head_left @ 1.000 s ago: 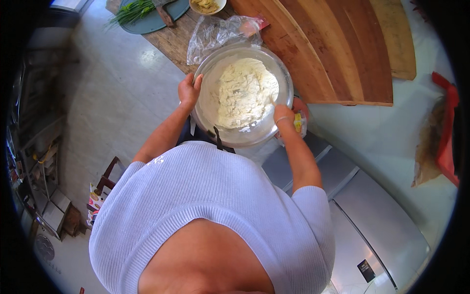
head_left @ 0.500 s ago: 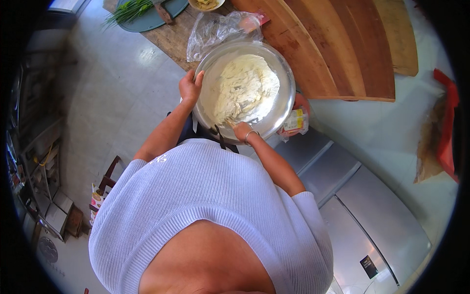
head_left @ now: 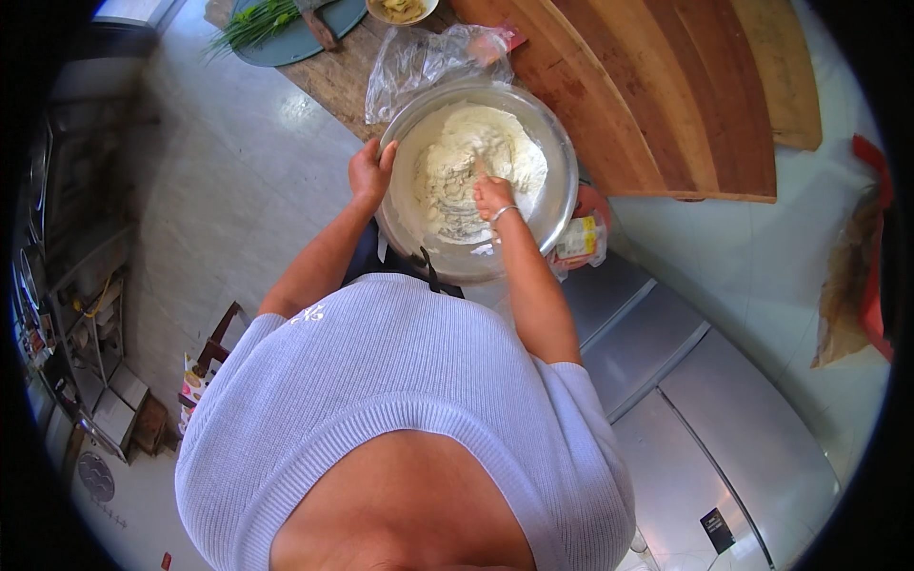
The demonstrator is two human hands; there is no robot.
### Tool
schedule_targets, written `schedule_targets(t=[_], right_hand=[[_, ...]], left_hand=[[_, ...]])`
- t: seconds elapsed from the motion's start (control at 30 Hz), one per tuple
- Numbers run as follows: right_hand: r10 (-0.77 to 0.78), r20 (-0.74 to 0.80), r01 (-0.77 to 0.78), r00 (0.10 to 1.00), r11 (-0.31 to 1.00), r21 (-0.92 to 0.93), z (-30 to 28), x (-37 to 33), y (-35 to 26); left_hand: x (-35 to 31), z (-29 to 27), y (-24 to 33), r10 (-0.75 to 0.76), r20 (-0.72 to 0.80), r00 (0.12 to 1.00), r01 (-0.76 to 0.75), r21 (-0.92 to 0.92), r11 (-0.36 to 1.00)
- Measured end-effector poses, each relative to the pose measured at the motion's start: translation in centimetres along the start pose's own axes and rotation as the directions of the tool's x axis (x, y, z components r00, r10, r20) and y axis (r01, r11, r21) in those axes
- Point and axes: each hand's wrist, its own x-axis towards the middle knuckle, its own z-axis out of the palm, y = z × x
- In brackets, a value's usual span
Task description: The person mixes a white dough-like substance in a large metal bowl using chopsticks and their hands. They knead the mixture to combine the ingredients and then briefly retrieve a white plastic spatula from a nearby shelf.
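A wide metal bowl [head_left: 405,205] holds a heap of pale flour [head_left: 495,133], clumpy and streaked around its lower half. My left hand [head_left: 369,171] grips the bowl's left rim, thumb pointing up along it. Inside the bowl, my right hand [head_left: 493,196] is closed around what look like wooden chopsticks [head_left: 480,164], whose tips go into the flour near the middle. A bracelet circles my right wrist.
Against the bowl's far side lies a crumpled clear plastic bag [head_left: 428,62] on a wooden table [head_left: 328,81]. Beyond are a green cutting board [head_left: 271,48] with green onions [head_left: 252,24] and a knife [head_left: 319,27], plus a small bowl [head_left: 405,19]. Wooden boards [head_left: 657,95] spread right; a package [head_left: 579,240] sits beside the bowl.
My right hand has moved from the bowl's near edge up and slightly right to its middle, carrying the chopsticks through the flour. My left hand stays on the rim.
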Motion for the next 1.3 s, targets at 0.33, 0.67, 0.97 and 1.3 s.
schedule_targets(t=[0.33, 0.67, 0.97, 1.3], right_hand=[[-0.294, -0.215, -0.163, 0.931, 0.192, -0.968, -7.4, -6.8, 3.7], [-0.123, 0.348, 0.327, 0.929, -0.164, -0.931, 5.8, -10.3, -0.2], [-0.268, 0.555, 0.29, 0.787, -0.634, -0.717, 10.9, -5.3, -13.8], [-0.441, 0.037, -0.113, 0.897, -0.31, -0.944, -8.5, -3.5, -13.1]], left_hand=[[-0.3, 0.0, 0.7, -0.031, 0.018, 0.999, 0.031, -0.015, 0.999], [-0.5, 0.0, 0.5, -0.083, 0.01, 0.997, 0.083, -0.074, 0.994], [-0.2, 0.0, 0.5, -0.024, 0.015, 1.0, 0.024, -0.013, 1.0], [-0.6, 0.3, 0.5, -0.021, -0.043, 0.999, 0.018, -0.058, 0.998]])
